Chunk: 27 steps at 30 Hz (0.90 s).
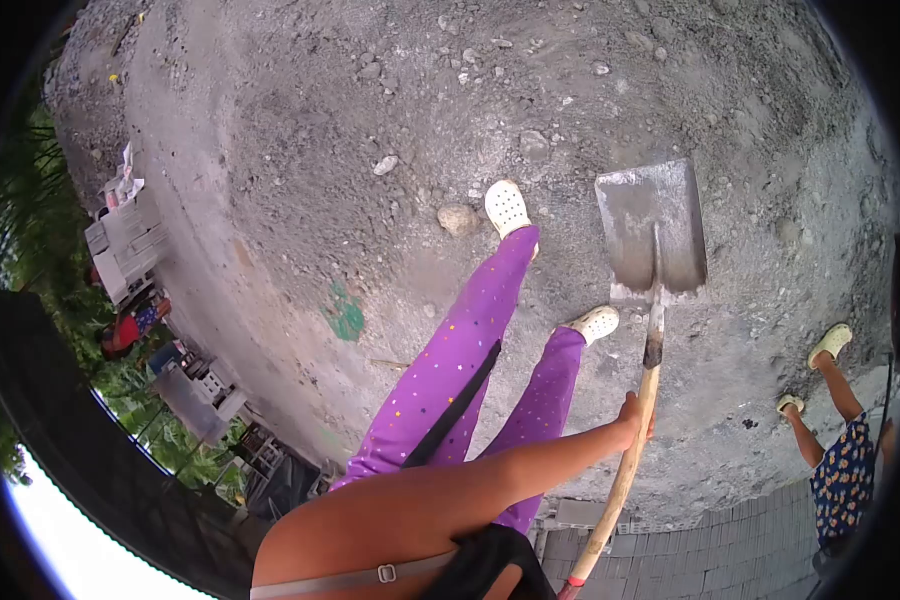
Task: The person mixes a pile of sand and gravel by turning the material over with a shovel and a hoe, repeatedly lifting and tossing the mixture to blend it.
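My left hand [634, 420] is closed round the wooden shaft of a shovel [620, 480], below the metal socket. Its square, grey-smeared blade [653, 225] lies over the grey gravelly ground just beyond my feet, with no heaped load on it. The shaft slants down to a red part at the bottom edge of the view. My right hand is out of view. I wear purple dotted trousers and pale clogs; one clog [507, 207] is farther forward, and the other [596, 324] is close to the blade.
A rounded stone [458, 220] lies beside my forward foot. At right stands another person in patterned shorts [843, 480] and pale clogs. Grey blocks [710, 550] are stacked at lower right. A person in red [125, 332] is at far left, among pale stacked items.
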{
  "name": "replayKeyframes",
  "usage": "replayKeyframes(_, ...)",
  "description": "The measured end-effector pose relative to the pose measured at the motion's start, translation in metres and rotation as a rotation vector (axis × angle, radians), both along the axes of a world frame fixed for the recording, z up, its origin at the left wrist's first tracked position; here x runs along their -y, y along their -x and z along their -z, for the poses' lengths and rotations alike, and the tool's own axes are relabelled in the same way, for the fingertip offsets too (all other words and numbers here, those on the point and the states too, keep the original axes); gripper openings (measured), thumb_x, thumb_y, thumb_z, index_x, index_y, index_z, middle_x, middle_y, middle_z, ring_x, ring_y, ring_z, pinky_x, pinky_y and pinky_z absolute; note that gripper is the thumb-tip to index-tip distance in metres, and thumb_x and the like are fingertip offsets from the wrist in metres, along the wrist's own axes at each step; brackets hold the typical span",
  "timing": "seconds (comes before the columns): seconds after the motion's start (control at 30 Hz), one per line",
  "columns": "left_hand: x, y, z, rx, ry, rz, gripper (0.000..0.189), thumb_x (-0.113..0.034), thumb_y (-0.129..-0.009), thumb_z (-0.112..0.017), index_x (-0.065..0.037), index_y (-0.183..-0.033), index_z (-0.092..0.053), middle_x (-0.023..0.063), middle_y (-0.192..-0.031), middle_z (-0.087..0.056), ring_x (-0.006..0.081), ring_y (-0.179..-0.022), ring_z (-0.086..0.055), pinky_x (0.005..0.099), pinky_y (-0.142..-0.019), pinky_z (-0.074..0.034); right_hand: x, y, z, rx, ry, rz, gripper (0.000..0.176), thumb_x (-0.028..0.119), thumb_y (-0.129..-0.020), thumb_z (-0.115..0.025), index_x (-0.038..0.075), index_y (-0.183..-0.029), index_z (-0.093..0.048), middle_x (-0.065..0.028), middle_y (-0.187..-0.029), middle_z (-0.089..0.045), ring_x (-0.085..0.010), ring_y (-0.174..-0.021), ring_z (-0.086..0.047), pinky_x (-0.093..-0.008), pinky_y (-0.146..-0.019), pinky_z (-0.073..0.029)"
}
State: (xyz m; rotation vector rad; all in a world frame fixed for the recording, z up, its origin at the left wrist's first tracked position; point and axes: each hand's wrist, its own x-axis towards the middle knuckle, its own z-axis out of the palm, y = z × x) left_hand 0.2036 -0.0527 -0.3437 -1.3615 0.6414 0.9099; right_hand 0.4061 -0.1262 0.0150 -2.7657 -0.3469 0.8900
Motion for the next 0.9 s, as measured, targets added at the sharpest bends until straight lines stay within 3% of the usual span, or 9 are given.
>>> replayKeyframes(0.07, 0.0, 0.082, 0.036, -0.07, 0.07, -0.119, 0.065, -0.055, -0.086, -0.005, -0.009, -0.064, -0.045, 0.0067, -0.05, -0.043, 0.0207, -0.04, -0.042, 0.0357, -0.041, -0.037, -0.019, 0.051, 0.043, -0.13, -0.022, -0.035, 0.04, 0.039, -0.085, -0.03, 0.011, -0.059, -0.043, -0.0009, -0.046, -0.04, -0.0158, -0.041, -0.041, -0.0316, -0.047, -0.04)
replayKeyframes(0.13, 0.019, 0.211, 0.121, -0.318, 0.037, -0.284, 0.061, -0.052, -0.087, -0.008, -0.008, -0.067, -0.045, 0.0069, -0.053, -0.045, 0.0208, -0.046, -0.045, 0.0357, -0.047, -0.041, -0.041, 0.121, 0.106, -0.358, -0.039, -0.074, 0.039, 0.038, -0.085, -0.03, 0.011, -0.059, -0.042, -0.0006, -0.045, -0.04, -0.0157, -0.041, -0.04, -0.0318, -0.047, -0.041)
replayKeyframes(0.23, 0.02, 0.381, 0.178, -0.392, 0.268, -0.162, 0.057, -0.05, -0.088, -0.011, -0.008, -0.069, -0.044, 0.0069, -0.052, -0.043, 0.0228, -0.046, -0.044, 0.0396, -0.049, -0.04, -0.072, 0.235, 0.197, -0.484, -0.032, -0.069, 0.035, 0.037, -0.082, -0.033, 0.011, -0.059, -0.041, -0.0035, -0.046, -0.039, -0.0175, -0.041, -0.038, -0.0347, -0.048, -0.039)
replayKeyframes(0.47, 0.098, 0.547, 0.146, -0.76, 0.07, -0.312, 0.036, -0.028, -0.089, -0.016, -0.009, -0.07, -0.04, 0.0039, -0.057, -0.042, 0.0167, -0.049, -0.042, 0.0338, -0.051, -0.039, -0.054, 0.336, 0.264, -0.807, -0.075, -0.156, 0.037, 0.037, -0.082, -0.036, 0.007, -0.061, -0.042, -0.0065, -0.051, -0.043, -0.0198, -0.047, -0.041, -0.0354, -0.052, -0.039)
replayKeyframes(0.53, 0.143, 0.564, 0.111, -0.788, -0.05, -0.448, 0.03, -0.024, -0.089, -0.022, -0.01, -0.07, -0.041, 0.0006, -0.056, -0.039, 0.0139, -0.049, -0.04, 0.032, -0.052, -0.038, -0.045, 0.332, 0.279, -0.885, -0.126, -0.25, 0.036, 0.036, -0.082, -0.036, 0.007, -0.062, -0.041, -0.0072, -0.051, -0.044, -0.0195, -0.047, -0.042, -0.0353, -0.052, -0.04)
replayKeyframes(0.6, 0.19, 0.569, 0.075, -0.79, -0.232, -0.652, 0.026, -0.021, -0.088, -0.026, -0.011, -0.07, -0.042, -0.0015, -0.056, -0.038, 0.0123, -0.05, -0.039, 0.0308, -0.054, -0.037, -0.04, 0.323, 0.293, -1.024, -0.319, -0.652, 0.034, 0.033, -0.083, -0.037, 0.005, -0.063, -0.041, -0.0103, -0.055, -0.048, -0.0201, -0.05, -0.046, -0.0359, -0.056, -0.043)
replayKeyframes(0.77, 0.292, 0.517, 0.005, -0.829, -0.673, -1.061, 0.016, -0.013, -0.084, -0.037, -0.012, -0.069, -0.043, -0.0046, -0.051, -0.039, 0.0073, -0.045, -0.039, 0.0251, -0.054, -0.033, -0.035, 0.31, 0.254, -0.983, -0.484, -1.089, 0.036, 0.033, -0.084, -0.044, 0.001, -0.068, -0.047, -0.014, -0.063, -0.053, -0.0247, -0.061, -0.053, -0.0414, -0.071, -0.046)
replayKeyframes(0.83, 0.31, 0.485, -0.006, -0.868, -0.695, -1.133, 0.017, -0.012, -0.084, -0.036, -0.013, -0.068, -0.042, -0.0055, -0.049, -0.039, 0.0064, -0.043, -0.039, 0.0239, -0.054, -0.033, -0.037, 0.298, 0.242, -0.977, -0.54, -1.334, 0.038, 0.036, -0.085, -0.046, 0.001, -0.069, -0.048, -0.0139, -0.068, -0.055, -0.0252, -0.067, -0.054, -0.0439, -0.077, -0.045)
replayKeyframes(0.9, 0.318, 0.455, 0.002, -0.844, -0.609, -1.1, 0.017, -0.013, -0.084, -0.035, -0.013, -0.068, -0.042, -0.0048, -0.05, -0.039, 0.0075, -0.044, -0.039, 0.0248, -0.054, -0.034, -0.029, 0.275, 0.234, -0.954, -0.501, -1.361, 0.038, 0.036, -0.085, -0.048, 0.002, -0.069, -0.048, -0.0134, -0.072, -0.056, -0.0249, -0.073, -0.054, -0.0436, -0.079, -0.043)
